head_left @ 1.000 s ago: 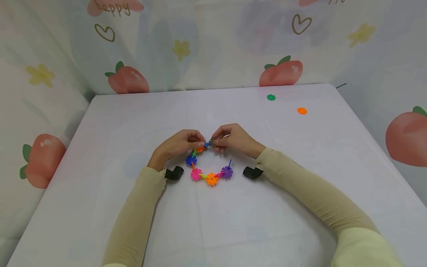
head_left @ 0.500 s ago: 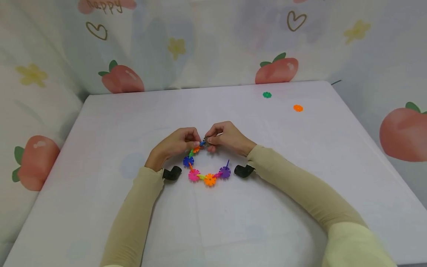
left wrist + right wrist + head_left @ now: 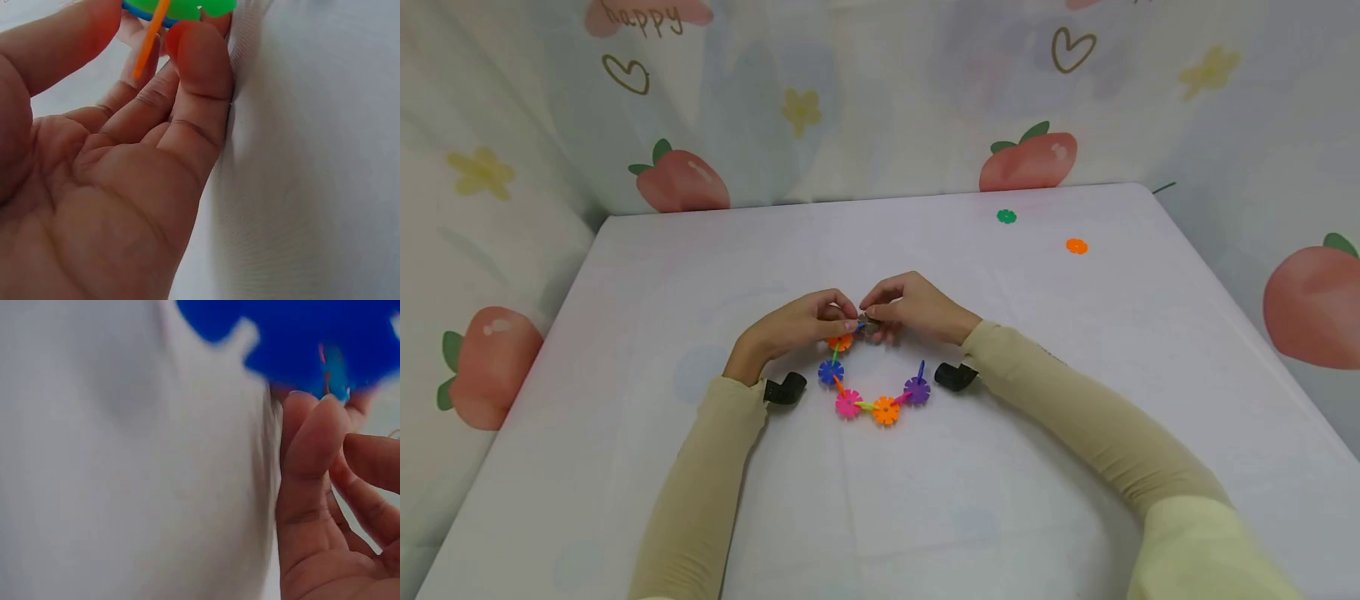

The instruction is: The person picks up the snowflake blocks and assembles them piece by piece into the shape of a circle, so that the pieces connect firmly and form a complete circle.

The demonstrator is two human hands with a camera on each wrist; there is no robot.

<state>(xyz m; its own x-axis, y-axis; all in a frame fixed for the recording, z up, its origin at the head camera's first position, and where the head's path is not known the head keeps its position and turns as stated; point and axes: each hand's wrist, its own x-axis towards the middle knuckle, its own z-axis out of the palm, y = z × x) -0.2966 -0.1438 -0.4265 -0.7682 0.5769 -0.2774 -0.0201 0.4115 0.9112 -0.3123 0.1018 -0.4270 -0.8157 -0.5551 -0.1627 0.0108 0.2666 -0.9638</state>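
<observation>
A curved chain of interlocking flower-shaped plastic discs lies on the white table, with a pink disc point(image 3: 848, 404), an orange disc point(image 3: 886, 411) and a purple disc point(image 3: 917, 391) among its links. My left hand point(image 3: 793, 325) pinches the chain's far end at a light blue disc point(image 3: 861, 328). Against that disc, a grey-brown disc point(image 3: 871, 323) is pinched by my right hand point(image 3: 925, 308). Close to the left palm, the left wrist view shows a green disc point(image 3: 200, 7) and an orange disc edge-on point(image 3: 150, 40). A large dark blue disc point(image 3: 294, 337) partly covers the right fingertips in the right wrist view.
A loose green disc point(image 3: 1007, 217) and a loose orange disc point(image 3: 1077, 246) lie flat at the table's far right. Black wrist cameras point(image 3: 786, 388) stick out from both sleeves. A printed curtain point(image 3: 880, 100) stands behind the table.
The near part of the chain has shifted slightly right and toward me relative to the hands. My right hand has come closer to the left, bringing the grey-brown disc against the light blue one.
</observation>
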